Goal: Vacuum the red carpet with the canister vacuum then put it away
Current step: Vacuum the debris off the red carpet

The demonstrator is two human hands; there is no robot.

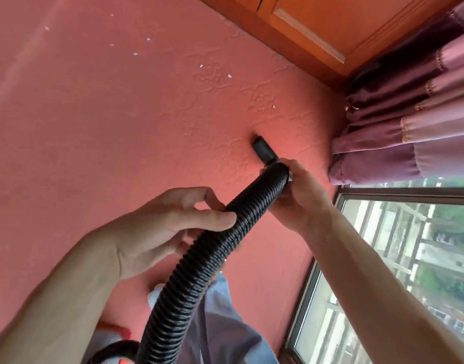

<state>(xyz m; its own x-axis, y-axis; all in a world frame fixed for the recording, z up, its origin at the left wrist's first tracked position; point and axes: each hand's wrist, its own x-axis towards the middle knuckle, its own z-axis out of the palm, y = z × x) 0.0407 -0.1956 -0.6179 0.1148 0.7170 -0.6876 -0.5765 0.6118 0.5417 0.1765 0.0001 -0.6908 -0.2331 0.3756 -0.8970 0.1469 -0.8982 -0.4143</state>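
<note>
The red carpet (120, 114) fills most of the view, with small white scraps (201, 66) scattered across it. A black ribbed vacuum hose (212, 245) runs up from the bottom edge to a short black nozzle (262, 149) whose tip touches the carpet. My right hand (299, 195) grips the hose end just behind the nozzle. My left hand (173, 227) holds the hose lower down, thumb over it and fingers curled beneath. A dark and orange part of the canister (115, 353) shows at the bottom edge.
A wooden cabinet (317, 30) borders the carpet at the top. Purple curtains (409, 122) bunch at the right above a window (383, 271). My leg in blue-grey trousers (220, 324) and a pale shoe (154, 292) are below the hose.
</note>
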